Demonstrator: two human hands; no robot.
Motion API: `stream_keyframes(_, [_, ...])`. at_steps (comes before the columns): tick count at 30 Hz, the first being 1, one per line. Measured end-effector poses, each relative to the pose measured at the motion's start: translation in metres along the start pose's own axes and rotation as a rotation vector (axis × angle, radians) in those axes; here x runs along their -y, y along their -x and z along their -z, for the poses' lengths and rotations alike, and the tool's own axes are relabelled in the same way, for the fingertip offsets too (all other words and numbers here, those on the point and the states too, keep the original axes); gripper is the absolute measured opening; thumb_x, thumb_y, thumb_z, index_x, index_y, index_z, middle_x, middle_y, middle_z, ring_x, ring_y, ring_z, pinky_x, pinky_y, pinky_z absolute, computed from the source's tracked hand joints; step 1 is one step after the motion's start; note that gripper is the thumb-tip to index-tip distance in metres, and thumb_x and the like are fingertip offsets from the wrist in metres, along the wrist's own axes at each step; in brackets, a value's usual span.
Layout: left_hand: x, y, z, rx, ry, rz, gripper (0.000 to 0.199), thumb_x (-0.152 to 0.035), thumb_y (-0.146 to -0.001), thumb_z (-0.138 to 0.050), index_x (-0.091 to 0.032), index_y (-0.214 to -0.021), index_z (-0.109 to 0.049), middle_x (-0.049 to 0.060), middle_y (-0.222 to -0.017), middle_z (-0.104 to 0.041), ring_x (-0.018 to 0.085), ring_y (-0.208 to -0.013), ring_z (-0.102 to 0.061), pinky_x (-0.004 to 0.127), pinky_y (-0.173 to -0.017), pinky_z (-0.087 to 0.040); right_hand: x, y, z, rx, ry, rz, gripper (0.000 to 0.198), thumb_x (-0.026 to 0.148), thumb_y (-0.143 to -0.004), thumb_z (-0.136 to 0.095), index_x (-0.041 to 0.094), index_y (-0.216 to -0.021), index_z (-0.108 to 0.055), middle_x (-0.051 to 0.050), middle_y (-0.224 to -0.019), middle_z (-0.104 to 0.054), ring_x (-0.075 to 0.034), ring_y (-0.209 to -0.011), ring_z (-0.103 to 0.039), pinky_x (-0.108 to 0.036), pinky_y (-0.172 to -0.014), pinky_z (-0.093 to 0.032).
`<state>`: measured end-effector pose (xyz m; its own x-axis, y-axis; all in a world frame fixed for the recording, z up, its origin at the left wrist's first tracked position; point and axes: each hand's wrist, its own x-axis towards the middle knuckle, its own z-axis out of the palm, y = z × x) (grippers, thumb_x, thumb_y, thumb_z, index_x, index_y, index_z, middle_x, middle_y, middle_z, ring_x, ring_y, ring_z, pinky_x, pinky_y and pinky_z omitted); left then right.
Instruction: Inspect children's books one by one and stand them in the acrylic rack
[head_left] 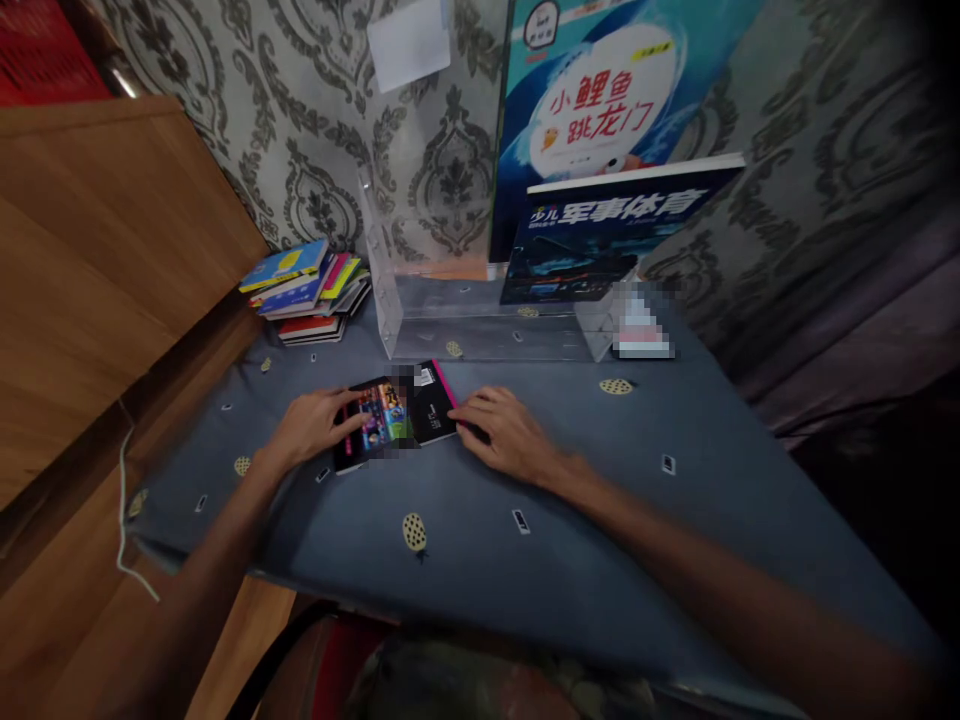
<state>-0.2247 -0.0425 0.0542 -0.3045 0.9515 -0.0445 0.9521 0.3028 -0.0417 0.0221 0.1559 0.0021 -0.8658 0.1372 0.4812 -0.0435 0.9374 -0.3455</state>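
A black book (431,412) lies flat on the cloth-covered table, with bright pictures on its left part, a small white barcode and a pink strip along its right edge. My left hand (319,425) rests over the book's left end, thumb and forefinger spread apart on the cover. At the opposite side, my right hand (504,432) has its fingers drawn together on the pink edge. What its fingertips do under that edge is hidden. Part of the cover is blurred out.
Behind the book stands a clear acrylic rack (487,335) holding a dark blue book (592,240) and a taller teal picture book (600,100), both upright. A stack of books (311,290) sits at the back left, near a wooden cabinet (105,250). A pixelated object (641,325) stands right of the rack.
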Motion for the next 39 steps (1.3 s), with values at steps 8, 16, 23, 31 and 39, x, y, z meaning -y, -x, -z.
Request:
stream_keyframes(8, [-0.052, 0.062, -0.005, -0.017, 0.009, -0.148, 0.065, -0.065, -0.097, -0.044, -0.017, -0.140, -0.054, 0.017, -0.148, -0.053, 0.034, -0.133, -0.053, 0.050, -0.108, -0.044, -0.012, 0.013, 0.001, -0.009, 0.156, -0.062, 0.029, 0.023, -0.097, -0.048, 0.015, -0.108, -0.074, -0.011, -0.096, -0.075, -0.028, -0.095, -0.060, -0.042, -0.086, -0.044])
stream_keyframes(16, [-0.062, 0.092, -0.021, -0.127, 0.037, -0.189, 0.052, -0.052, -0.097, -0.056, -0.016, -0.134, -0.058, 0.015, -0.144, -0.058, 0.031, -0.132, -0.055, 0.048, -0.103, -0.052, 0.022, 0.011, -0.018, 0.004, 0.046, 0.003, 0.029, 0.020, -0.096, -0.048, 0.016, -0.111, -0.073, -0.012, -0.110, -0.073, -0.029, -0.108, -0.060, -0.048, -0.095, -0.046])
stream_keyframes(23, [-0.067, 0.091, -0.024, -0.253, -0.047, -0.294, 0.034, -0.037, -0.102, -0.050, -0.013, -0.121, -0.066, 0.014, -0.124, -0.071, 0.029, -0.115, -0.068, 0.042, -0.085, -0.062, 0.055, -0.005, -0.039, 0.069, -0.200, 0.093, 0.030, 0.012, -0.093, -0.049, 0.016, -0.112, -0.073, -0.010, -0.106, -0.074, -0.024, -0.105, -0.063, -0.044, -0.095, -0.050])
stream_keyframes(31, [-0.066, 0.090, -0.021, -0.250, -0.009, -0.379, 0.032, -0.030, -0.104, -0.044, -0.012, -0.116, -0.067, 0.012, -0.113, -0.075, 0.027, -0.110, -0.070, 0.041, -0.086, -0.061, 0.060, -0.001, -0.046, 0.057, -0.388, 0.038, 0.039, 0.008, -0.090, -0.048, 0.019, -0.121, -0.070, -0.009, -0.114, -0.073, -0.024, -0.114, -0.061, -0.046, -0.098, -0.048])
stream_keyframes(39, [-0.061, 0.084, -0.004, -0.163, 0.027, -0.378, 0.031, -0.026, -0.105, -0.040, -0.017, -0.112, -0.069, 0.009, -0.103, -0.077, 0.019, -0.088, -0.075, 0.029, -0.072, -0.060, 0.054, 0.003, -0.051, 0.071, -0.378, 0.089, 0.036, 0.007, -0.087, -0.051, 0.020, -0.111, -0.075, -0.010, -0.121, -0.072, -0.024, -0.119, -0.060, -0.049, -0.102, -0.047])
